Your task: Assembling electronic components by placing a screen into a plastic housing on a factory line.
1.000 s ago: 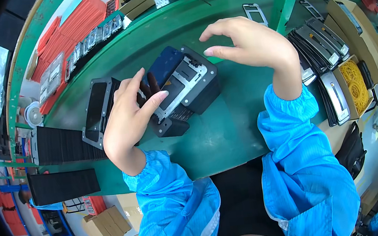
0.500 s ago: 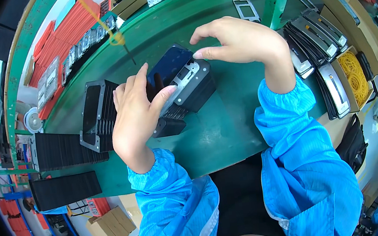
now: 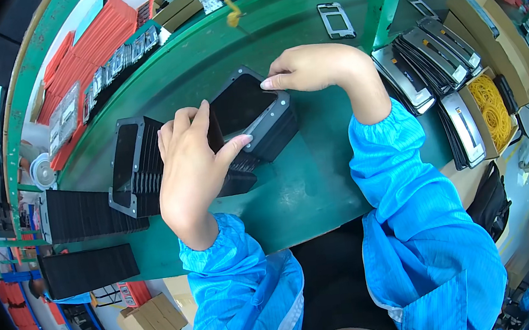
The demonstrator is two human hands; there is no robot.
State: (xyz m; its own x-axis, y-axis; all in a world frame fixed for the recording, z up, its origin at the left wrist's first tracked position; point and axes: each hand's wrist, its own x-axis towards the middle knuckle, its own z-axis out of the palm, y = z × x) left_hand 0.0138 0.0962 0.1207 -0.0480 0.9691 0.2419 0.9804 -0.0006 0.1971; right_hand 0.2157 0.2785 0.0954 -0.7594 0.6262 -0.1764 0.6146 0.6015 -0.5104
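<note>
A black tray (image 3: 247, 105) sits at the middle of the green table (image 3: 317, 179), on top of a short stack of like trays (image 3: 275, 139). It is a shallow rectangle with rounded corners, a grey raised rim and a dark, smooth, slightly glossy face.

The left hand (image 3: 191, 172) lies over the tray's near-left end, fingers (image 3: 199, 123) spread and flat on it, thumb pressed along the rim. The right hand (image 3: 315, 68) reaches in from the far side, its fingers together and pinched on the tray's far-right corner.

Just left of the left hand, more black trays (image 3: 132, 166) stand on edge in a ribbed row. Two long black stacks (image 3: 86, 213) lie farther left. On the right lie grey-framed panels (image 3: 424, 61) overlapped like tiles, and an open box of yellow rubber bands (image 3: 491, 109).

The left palm hides the tray's near-left corner and what lies beneath it. Things along the rim bend and blur, so the red packs (image 3: 93, 38) at the far left are hard to read.
</note>
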